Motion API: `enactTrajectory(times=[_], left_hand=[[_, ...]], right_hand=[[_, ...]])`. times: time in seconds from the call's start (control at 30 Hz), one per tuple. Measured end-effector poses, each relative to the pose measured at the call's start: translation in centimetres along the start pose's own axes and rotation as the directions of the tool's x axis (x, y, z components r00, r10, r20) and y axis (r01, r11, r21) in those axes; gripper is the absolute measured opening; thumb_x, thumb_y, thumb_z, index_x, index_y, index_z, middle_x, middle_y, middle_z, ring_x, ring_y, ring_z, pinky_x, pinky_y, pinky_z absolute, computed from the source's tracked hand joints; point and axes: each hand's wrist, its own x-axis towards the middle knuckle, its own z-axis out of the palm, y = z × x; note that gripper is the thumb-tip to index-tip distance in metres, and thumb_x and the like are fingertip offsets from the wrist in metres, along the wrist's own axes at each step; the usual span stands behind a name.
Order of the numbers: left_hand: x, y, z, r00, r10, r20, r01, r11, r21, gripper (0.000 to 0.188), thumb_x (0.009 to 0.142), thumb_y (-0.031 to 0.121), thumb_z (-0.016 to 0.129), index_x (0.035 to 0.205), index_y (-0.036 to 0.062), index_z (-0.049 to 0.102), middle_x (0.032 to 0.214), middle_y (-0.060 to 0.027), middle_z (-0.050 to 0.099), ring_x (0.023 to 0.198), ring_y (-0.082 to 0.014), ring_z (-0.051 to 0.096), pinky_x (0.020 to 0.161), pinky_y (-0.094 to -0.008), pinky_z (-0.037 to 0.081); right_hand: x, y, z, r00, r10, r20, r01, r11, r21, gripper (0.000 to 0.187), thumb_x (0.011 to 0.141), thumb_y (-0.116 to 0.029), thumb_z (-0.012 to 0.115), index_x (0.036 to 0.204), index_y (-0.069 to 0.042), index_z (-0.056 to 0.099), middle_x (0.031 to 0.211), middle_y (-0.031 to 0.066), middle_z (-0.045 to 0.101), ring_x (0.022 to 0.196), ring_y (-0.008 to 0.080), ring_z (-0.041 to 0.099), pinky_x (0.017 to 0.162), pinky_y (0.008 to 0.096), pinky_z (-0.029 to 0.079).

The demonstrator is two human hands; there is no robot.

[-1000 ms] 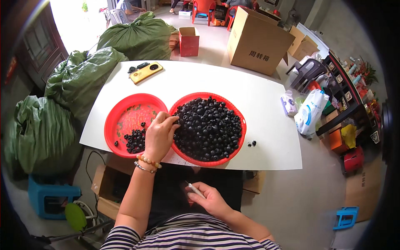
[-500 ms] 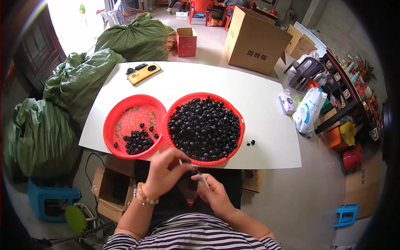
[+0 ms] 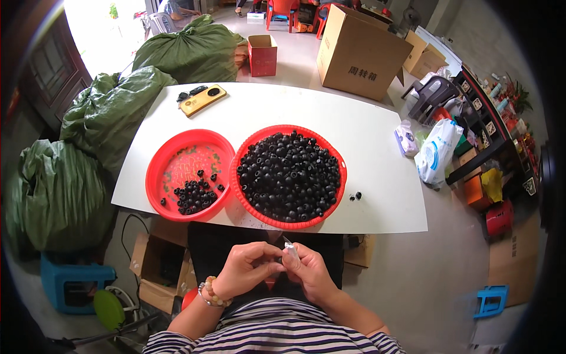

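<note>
My left hand point(image 3: 246, 269), with a beaded bracelet point(image 3: 213, 291) at its wrist, is closed in a pinch; whatever lies between its fingertips is hidden. Against it, my right hand point(image 3: 311, 272) grips a small knife point(image 3: 291, 250) with a white-wrapped handle and a thin blade pointing up and away. Both hands meet over my lap, just off the near table edge. Beyond them a red basket point(image 3: 272, 222) is heaped with small round black hollow pieces point(image 3: 289, 174). To its left, a shallow red tray point(image 3: 154, 200) holds a smaller group of such black pieces point(image 3: 194, 197).
The white table point(image 3: 377, 177) carries a yellow phone point(image 3: 202, 101), a tissue pack point(image 3: 405, 140) and a few loose black bits point(image 3: 355, 196). Green sacks point(image 3: 59, 197) stand at left, a big cardboard box point(image 3: 359, 56) beyond. A blue stool point(image 3: 73, 283) is at lower left.
My left hand has drawn back from the basket's near rim toward my lap and now meets the right hand. The right hand has shifted slightly, still holding the knife.
</note>
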Motion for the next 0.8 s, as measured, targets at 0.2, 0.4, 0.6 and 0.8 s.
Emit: enactTrajectory(times=[0.2, 0.4, 0.6, 0.8], left_hand=[[0.0, -0.1, 0.1, 1.0, -0.022, -0.009, 0.02, 0.991, -0.13, 0.014, 0.077, 0.002, 0.066, 0.089, -0.002, 0.061, 0.075, -0.002, 0.057, 0.062, -0.0046, 0.056, 0.051, -0.0172, 0.044], [-0.3, 0.0, -0.3, 0.993, -0.102, -0.052, 0.073, 0.914, -0.399, 0.015, 0.082, 0.006, 0.062, 0.093, -0.0025, 0.058, 0.081, -0.0032, 0.057, 0.065, -0.0063, 0.057, 0.056, -0.0181, 0.047], [-0.7, 0.0, -0.9, 0.982, -0.171, -0.082, 0.113, 0.875, -0.47, 0.017, 0.08, 0.003, 0.062, 0.096, -0.003, 0.059, 0.08, -0.0055, 0.063, 0.062, -0.006, 0.058, 0.054, -0.0177, 0.05], [-0.9, 0.1, -0.9, 0.983, -0.145, -0.113, 0.073, 0.875, -0.479, 0.016, 0.08, 0.002, 0.062, 0.095, -0.0033, 0.059, 0.078, -0.0047, 0.062, 0.062, -0.0062, 0.058, 0.056, -0.0185, 0.051]], right_hand=[[0.1, 0.8, -0.9, 1.0, -0.013, 0.004, 0.013, 0.997, -0.08, 0.026, 0.092, -0.031, 0.049, 0.09, -0.006, 0.054, 0.071, -0.0046, 0.045, 0.064, 0.0022, 0.04, 0.057, 0.0167, 0.034], [0.0, 0.0, -0.2, 0.998, -0.065, -0.018, 0.063, 0.994, -0.094, 0.032, 0.094, -0.033, 0.042, 0.104, -0.004, 0.052, 0.068, -0.0039, 0.042, 0.059, 0.0026, 0.036, 0.052, 0.0172, 0.029], [-0.6, -0.4, 0.2, 0.972, -0.227, 0.058, 0.234, 0.943, -0.238, 0.041, 0.093, -0.036, 0.043, 0.115, -0.002, 0.051, 0.066, -0.0025, 0.045, 0.057, 0.0031, 0.038, 0.05, 0.0157, 0.027], [-0.7, -1.1, 0.1, 0.946, -0.301, 0.122, 0.322, 0.82, -0.474, 0.028, 0.089, -0.018, 0.054, 0.114, -0.005, 0.054, 0.082, 0.0051, 0.058, 0.071, 0.0075, 0.053, 0.063, 0.0211, 0.043]])
